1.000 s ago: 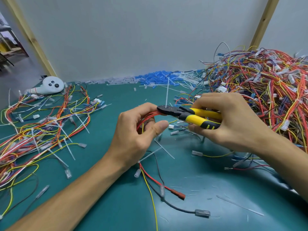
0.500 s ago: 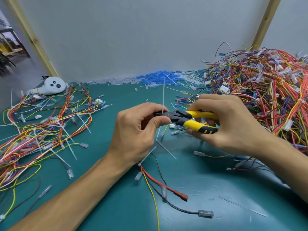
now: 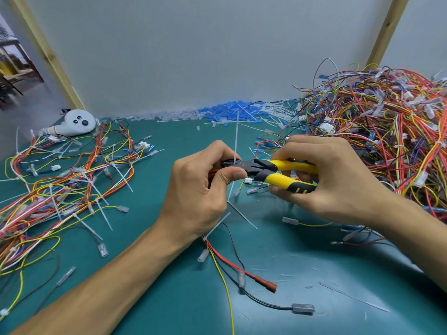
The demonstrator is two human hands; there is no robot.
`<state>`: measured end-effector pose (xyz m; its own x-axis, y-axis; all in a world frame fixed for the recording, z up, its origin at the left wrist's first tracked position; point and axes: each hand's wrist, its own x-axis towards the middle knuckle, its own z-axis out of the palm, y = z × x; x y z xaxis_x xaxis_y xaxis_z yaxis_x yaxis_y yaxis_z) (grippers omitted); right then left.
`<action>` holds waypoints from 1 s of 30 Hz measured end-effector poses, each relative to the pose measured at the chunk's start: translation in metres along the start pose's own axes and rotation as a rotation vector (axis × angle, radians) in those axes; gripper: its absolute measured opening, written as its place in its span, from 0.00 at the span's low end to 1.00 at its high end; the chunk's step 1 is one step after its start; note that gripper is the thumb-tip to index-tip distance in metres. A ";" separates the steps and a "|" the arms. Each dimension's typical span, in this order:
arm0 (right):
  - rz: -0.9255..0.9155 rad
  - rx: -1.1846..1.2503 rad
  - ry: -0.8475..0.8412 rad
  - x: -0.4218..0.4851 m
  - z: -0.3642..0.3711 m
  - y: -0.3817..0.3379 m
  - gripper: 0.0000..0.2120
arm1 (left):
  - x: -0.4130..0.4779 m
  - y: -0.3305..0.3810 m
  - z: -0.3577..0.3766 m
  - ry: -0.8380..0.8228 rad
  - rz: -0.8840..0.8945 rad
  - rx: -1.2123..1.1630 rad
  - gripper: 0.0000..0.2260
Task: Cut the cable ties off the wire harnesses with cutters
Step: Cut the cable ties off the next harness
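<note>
Green bench (image 3: 183, 141), frame centre: my left hand (image 3: 200, 189) pinches harness (image 3: 225, 258); right hand (image 3: 333, 175) curled round cutters (image 3: 285, 165), handles apart. Tips at upright tie (image 3: 236, 139). I'd bite strap only, clear of harness, then squeeze firmly.

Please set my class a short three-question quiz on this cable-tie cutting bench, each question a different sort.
1. True or false: the right hand holds the yellow-handled cutters.
2. The tallest heap of wires lies: A) on the person's right; B) on the person's left; C) under the cutters.
3. Fill in: from the harness pinched in the left hand, a white ____ sticks upward.
Key: 1 true; 2 A; 3 cable tie.
</note>
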<state>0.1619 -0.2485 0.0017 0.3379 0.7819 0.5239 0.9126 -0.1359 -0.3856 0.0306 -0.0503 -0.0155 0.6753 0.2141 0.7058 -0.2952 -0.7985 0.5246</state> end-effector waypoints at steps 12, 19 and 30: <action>-0.024 0.040 -0.002 0.001 0.001 -0.003 0.08 | 0.001 0.006 -0.004 0.003 -0.006 -0.007 0.06; -0.050 0.003 0.008 0.003 0.000 -0.006 0.07 | 0.003 0.006 -0.006 0.022 -0.004 -0.013 0.06; -0.038 -0.050 0.044 0.005 0.002 -0.016 0.09 | 0.003 0.005 -0.009 0.068 -0.032 -0.057 0.07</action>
<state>0.1490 -0.2417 0.0090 0.3112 0.7598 0.5708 0.9351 -0.1378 -0.3265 0.0249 -0.0491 -0.0066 0.6385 0.2781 0.7176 -0.3134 -0.7577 0.5724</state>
